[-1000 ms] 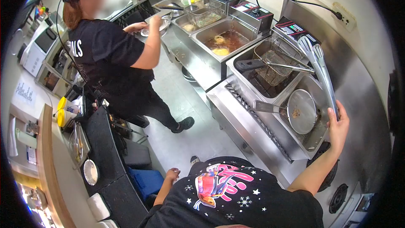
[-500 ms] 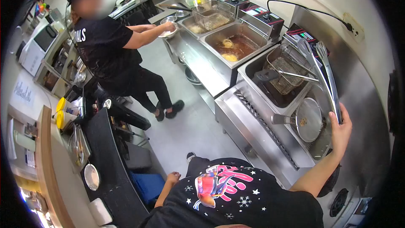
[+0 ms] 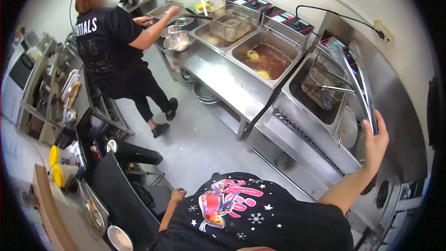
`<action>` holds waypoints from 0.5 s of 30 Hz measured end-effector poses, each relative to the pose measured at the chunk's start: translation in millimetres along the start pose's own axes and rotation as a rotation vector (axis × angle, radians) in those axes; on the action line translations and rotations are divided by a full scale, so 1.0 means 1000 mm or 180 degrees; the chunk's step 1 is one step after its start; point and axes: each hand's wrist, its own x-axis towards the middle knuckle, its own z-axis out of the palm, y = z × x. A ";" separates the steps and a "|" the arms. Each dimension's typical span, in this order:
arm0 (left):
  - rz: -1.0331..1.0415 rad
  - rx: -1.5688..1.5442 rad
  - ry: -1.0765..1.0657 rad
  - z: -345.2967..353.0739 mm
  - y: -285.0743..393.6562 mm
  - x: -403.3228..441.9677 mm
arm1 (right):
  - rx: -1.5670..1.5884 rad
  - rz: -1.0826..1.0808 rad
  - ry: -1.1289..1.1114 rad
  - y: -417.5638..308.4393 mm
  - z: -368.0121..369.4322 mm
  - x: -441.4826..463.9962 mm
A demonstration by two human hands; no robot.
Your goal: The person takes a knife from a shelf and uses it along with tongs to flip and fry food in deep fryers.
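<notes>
My right hand is closed round the lower end of a pair of long metal tongs, held upright with the two arms spread at the top. Beneath and beside the tongs are a fryer with a wire basket resting in it and a round mesh strainer at its near side. My left hand hangs low by my body, near the black counter. Its fingers are too small and turned away to read. In the middle fryer, pale golden pieces of food float in brown oil.
A co-worker stands at the far left beside metal bowls on the steel table. A farther fryer holds another wire basket. On the left are a black counter, yellow-lidded tubs and a pale bowl.
My view has shifted, bringing more of the steel table into sight. The co-worker has let go of a bowl, now on the table, and raised a hand. The tongs stay in my right hand.
</notes>
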 end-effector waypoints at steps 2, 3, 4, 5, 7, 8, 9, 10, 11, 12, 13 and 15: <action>-0.0105 0.0024 0.0072 -0.037 0.000 0.016 | -0.0193 -0.0263 -0.0107 -0.015 0.010 0.001; -0.0044 0.0186 0.0091 -0.056 0.007 0.016 | -0.0341 -0.0261 -0.0275 -0.025 0.011 0.003; 0.0008 0.0348 0.0107 -0.082 0.048 -0.013 | -0.0489 -0.0252 -0.0457 -0.033 0.015 0.005; 0.0052 0.0507 0.0114 -0.097 0.069 -0.029 | -0.0478 -0.0402 -0.0593 -0.026 0.019 0.014; 0.0037 -0.0207 -0.0171 -0.095 0.004 0.032 | -0.0558 -0.0068 -0.1164 -0.052 0.028 0.029; 0.0031 -0.0580 -0.0305 -0.094 -0.014 0.054 | -0.0586 0.0088 -0.1437 -0.063 0.033 0.038; 0.0137 -0.0090 -0.0219 -0.095 -0.004 0.048 | -0.0516 0.0151 -0.1653 -0.066 0.040 0.050; 0.0254 0.0392 -0.0121 -0.094 0.006 0.040 | -0.0436 0.0207 -0.1863 -0.064 0.047 0.063; 0.0378 0.0870 -0.0010 -0.095 0.015 0.040 | -0.0345 0.0257 -0.2069 -0.062 0.056 0.076; 0.0315 0.0619 -0.0069 -0.089 0.010 0.050 | -0.0451 0.0239 -0.2161 -0.060 0.066 0.090; 0.0243 0.0374 -0.0127 -0.078 0.005 0.058 | -0.0551 0.0227 -0.2262 -0.058 0.076 0.105; 0.0121 0.0038 -0.0215 -0.069 -0.002 0.074 | -0.0728 0.0246 -0.2410 -0.056 0.100 0.131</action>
